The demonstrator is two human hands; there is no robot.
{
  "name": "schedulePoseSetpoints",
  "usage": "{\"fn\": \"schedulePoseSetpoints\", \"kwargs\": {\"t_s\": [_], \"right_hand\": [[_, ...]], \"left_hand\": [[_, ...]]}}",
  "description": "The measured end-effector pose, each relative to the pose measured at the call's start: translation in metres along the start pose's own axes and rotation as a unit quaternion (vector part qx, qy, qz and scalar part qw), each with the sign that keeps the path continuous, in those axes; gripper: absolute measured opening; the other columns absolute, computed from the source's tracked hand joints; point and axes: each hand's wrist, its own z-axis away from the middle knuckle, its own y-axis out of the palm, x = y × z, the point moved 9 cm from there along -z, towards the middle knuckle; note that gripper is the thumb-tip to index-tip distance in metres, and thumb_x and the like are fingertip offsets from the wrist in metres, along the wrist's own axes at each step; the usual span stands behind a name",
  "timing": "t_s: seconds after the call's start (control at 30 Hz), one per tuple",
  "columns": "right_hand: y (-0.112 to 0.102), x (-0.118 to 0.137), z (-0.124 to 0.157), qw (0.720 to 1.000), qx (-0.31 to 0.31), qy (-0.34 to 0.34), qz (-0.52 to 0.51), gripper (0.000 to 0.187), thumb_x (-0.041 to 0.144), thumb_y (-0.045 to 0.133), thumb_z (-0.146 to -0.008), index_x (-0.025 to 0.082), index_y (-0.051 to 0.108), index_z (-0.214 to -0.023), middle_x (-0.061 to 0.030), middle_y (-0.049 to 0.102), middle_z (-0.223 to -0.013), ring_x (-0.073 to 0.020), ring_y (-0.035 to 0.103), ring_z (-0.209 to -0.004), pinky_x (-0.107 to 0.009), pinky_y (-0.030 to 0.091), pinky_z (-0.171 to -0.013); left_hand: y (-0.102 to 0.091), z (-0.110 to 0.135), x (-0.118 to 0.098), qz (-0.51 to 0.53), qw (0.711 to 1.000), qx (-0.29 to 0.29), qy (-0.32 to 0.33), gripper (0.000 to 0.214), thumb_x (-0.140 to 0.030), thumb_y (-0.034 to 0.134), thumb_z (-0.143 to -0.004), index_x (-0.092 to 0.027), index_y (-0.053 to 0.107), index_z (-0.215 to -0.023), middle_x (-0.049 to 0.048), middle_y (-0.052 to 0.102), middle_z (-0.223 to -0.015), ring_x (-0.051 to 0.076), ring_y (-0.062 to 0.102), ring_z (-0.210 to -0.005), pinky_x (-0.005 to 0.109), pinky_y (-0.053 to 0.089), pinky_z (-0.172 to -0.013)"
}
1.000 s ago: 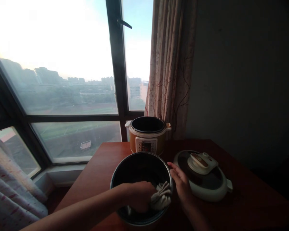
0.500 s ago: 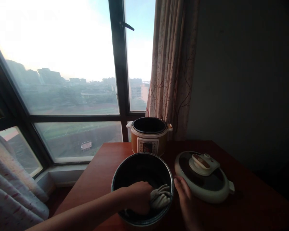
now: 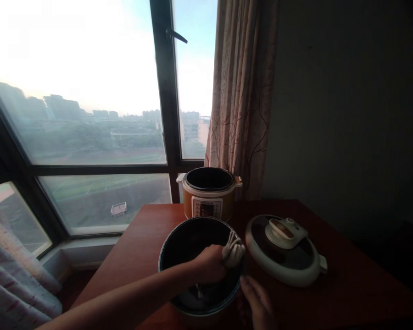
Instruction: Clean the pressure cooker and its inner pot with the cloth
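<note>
A dark inner pot [image 3: 179, 243] stands on the red-brown table [image 3: 347, 284] in front of me. My left hand [image 3: 209, 266] reaches inside it, closed round a white cloth [image 3: 233, 250] pressed against the pot's right inner wall. My right hand [image 3: 258, 305] rests against the outside of the pot at its near right, fingers together on the wall. The orange and white cooker body [image 3: 208, 195] stands open behind the pot. Its lid [image 3: 284, 250] lies flat on the table to the right.
A large window [image 3: 89, 114] with a dark frame fills the left and back. A patterned curtain [image 3: 242, 96] hangs behind the cooker. A dark wall lies to the right. Light patterned fabric [image 3: 10, 275] shows at the lower left.
My left hand has carried the cloth up along the pot's right inner wall toward the rim. My right hand has slid nearer and lower on the pot's outside.
</note>
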Motion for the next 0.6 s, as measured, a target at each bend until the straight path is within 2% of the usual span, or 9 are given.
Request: {"fn": "schedulePoseSetpoints", "kwargs": {"t_s": [0.1, 0.2, 0.27, 0.37, 0.43, 0.5, 0.6], "right_hand": [[-0.012, 0.001, -0.018, 0.999, 0.009, 0.011, -0.029, 0.057, 0.072, 0.078, -0.055, 0.019, 0.064, -0.071, 0.0031, 0.054, -0.053, -0.009, 0.043, -0.046, -0.02, 0.027, -0.041], [-0.025, 0.008, -0.035, 0.998, -0.01, 0.011, -0.058, 0.046, 0.06, 0.082, -0.059, 0.02, 0.067, -0.076, 0.0037, 0.059, -0.058, -0.0097, 0.047, -0.05, -0.02, 0.032, -0.045], [-0.028, 0.016, -0.046, 0.998, -0.017, 0.005, -0.066, 0.04, 0.053, 0.084, -0.06, 0.021, 0.068, -0.077, 0.0035, 0.063, -0.064, -0.0112, 0.052, -0.055, -0.021, 0.038, -0.05], [-0.025, 0.031, -0.059, 0.998, -0.006, -0.017, -0.052, 0.036, 0.051, 0.083, -0.06, 0.021, 0.07, -0.076, 0.0023, 0.066, -0.067, -0.0157, 0.059, -0.062, -0.025, 0.045, -0.058], [-0.021, 0.038, -0.065, 0.999, 0.003, -0.033, -0.03, 0.037, 0.053, 0.081, -0.061, 0.02, 0.071, -0.075, 0.0009, 0.067, -0.067, -0.0196, 0.062, -0.066, -0.029, 0.048, -0.063], [-0.019, 0.042, -0.07, 0.999, 0.0, -0.048, -0.008, 0.039, 0.055, 0.08, -0.06, 0.02, 0.073, -0.077, -0.0012, 0.07, -0.072, -0.0238, 0.065, -0.077, -0.032, 0.05, -0.072], [-0.022, 0.039, -0.073, 0.998, -0.017, -0.052, 0.01, 0.043, 0.055, 0.079, -0.06, 0.021, 0.075, -0.085, -0.0041, 0.075, -0.094, -0.0287, 0.065, -0.1, -0.035, 0.049, -0.087]], "left_hand": [[0.005, 0.01, 0.0, -0.072, 0.997, 0.033, -0.006, 0.024, -0.011, 0.056, -0.066, -0.015, 0.07, -0.086, 0.0094, 0.074, -0.084, 0.028, 0.07, -0.076, 0.03, 0.05, -0.059], [0.007, 0.02, 0.002, -0.128, 0.988, 0.083, 0.012, 0.017, -0.008, 0.059, -0.061, -0.014, 0.069, -0.074, 0.0114, 0.074, -0.076, 0.029, 0.069, -0.066, 0.03, 0.045, -0.05], [0.007, 0.026, 0.003, -0.164, 0.979, 0.117, 0.028, 0.018, -0.008, 0.062, -0.059, -0.014, 0.07, -0.074, 0.0118, 0.074, -0.075, 0.029, 0.069, -0.065, 0.03, 0.044, -0.048], [0.006, 0.032, 0.004, -0.212, 0.965, 0.151, 0.042, 0.03, -0.01, 0.065, -0.058, -0.014, 0.073, -0.087, 0.0126, 0.076, -0.083, 0.03, 0.071, -0.073, 0.031, 0.048, -0.053], [0.007, 0.033, 0.002, -0.216, 0.964, 0.151, 0.041, 0.034, -0.012, 0.066, -0.059, -0.016, 0.073, -0.092, 0.0126, 0.077, -0.088, 0.03, 0.072, -0.077, 0.032, 0.052, -0.058], [0.01, 0.03, 0.001, -0.189, 0.973, 0.133, 0.025, 0.028, -0.013, 0.065, -0.059, -0.016, 0.073, -0.086, 0.0131, 0.076, -0.087, 0.032, 0.072, -0.078, 0.035, 0.054, -0.062], [0.012, 0.018, 0.006, -0.043, 0.997, 0.056, -0.025, 0.013, -0.012, 0.062, -0.058, -0.016, 0.07, -0.068, 0.0147, 0.074, -0.077, 0.038, 0.07, -0.079, 0.048, 0.054, -0.071]]}}
